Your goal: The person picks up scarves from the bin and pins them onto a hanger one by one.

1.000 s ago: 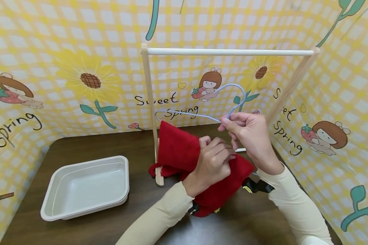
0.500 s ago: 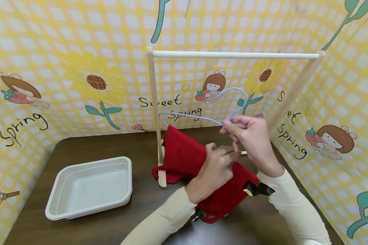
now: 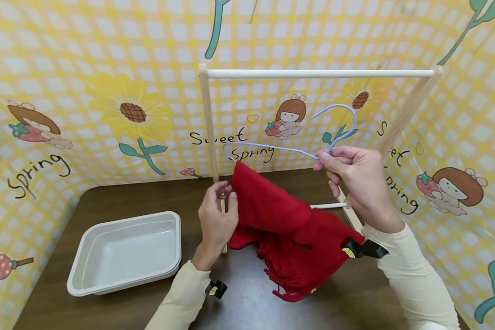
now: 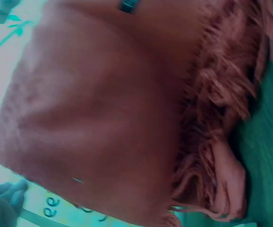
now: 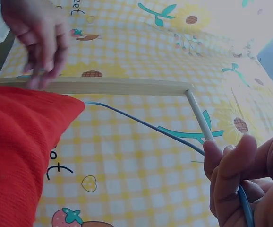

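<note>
- Since the earlier frames, the left hand had moved from the middle of the red cloth to its left edge, while the right hand had lifted the blue hanger a little up and rightward.
- Yellow checked backdrop, printed with sunflowers and lettering, rose behind everything.
- Dark table carried it all.
- Wooden rack stood behind the hands; its left upright was just behind the left fingers, and the right hand and forearm hid part of its right side.
- Red fringed cloth draped over the hanger, covering its lower part; its folds blocked some of the rack's base.
- Pale tray sat to the left, apart from the cloth.
- White top bar ran above the hanger's hook, the two apart.
- Right hand pinched the hanger's neck.
- Left hand was loosely spread, holding nothing visible; whether it touched the cloth could not be told.
</note>
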A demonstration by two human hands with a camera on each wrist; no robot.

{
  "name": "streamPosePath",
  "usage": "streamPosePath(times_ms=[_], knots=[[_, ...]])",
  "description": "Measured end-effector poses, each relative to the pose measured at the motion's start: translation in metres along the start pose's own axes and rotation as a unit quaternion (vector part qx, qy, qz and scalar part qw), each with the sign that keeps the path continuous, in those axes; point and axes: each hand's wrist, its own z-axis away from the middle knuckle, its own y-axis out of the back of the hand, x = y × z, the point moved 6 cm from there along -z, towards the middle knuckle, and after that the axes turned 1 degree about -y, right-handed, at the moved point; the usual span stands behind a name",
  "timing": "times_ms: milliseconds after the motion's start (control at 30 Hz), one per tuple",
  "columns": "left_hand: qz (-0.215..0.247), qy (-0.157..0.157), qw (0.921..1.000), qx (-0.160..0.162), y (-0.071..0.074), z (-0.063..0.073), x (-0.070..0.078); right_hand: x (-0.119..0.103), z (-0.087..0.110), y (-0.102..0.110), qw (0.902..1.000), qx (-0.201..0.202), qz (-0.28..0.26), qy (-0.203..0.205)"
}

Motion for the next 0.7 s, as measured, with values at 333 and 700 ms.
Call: streamPosePath(times_ms=[333, 700], knots=[[0.0, 0.021, 0.9933, -0.114, -0.017, -0.007, -0.005, -0.015, 0.0, 0.005, 0.9996, -0.014, -0.006, 0.024], [0.052, 0.085, 0.9746, -0.2, -0.029, -0.014, -0.007, -0.036, -0.002, 0.005, 0.9987, -0.023, -0.024, 0.04]])
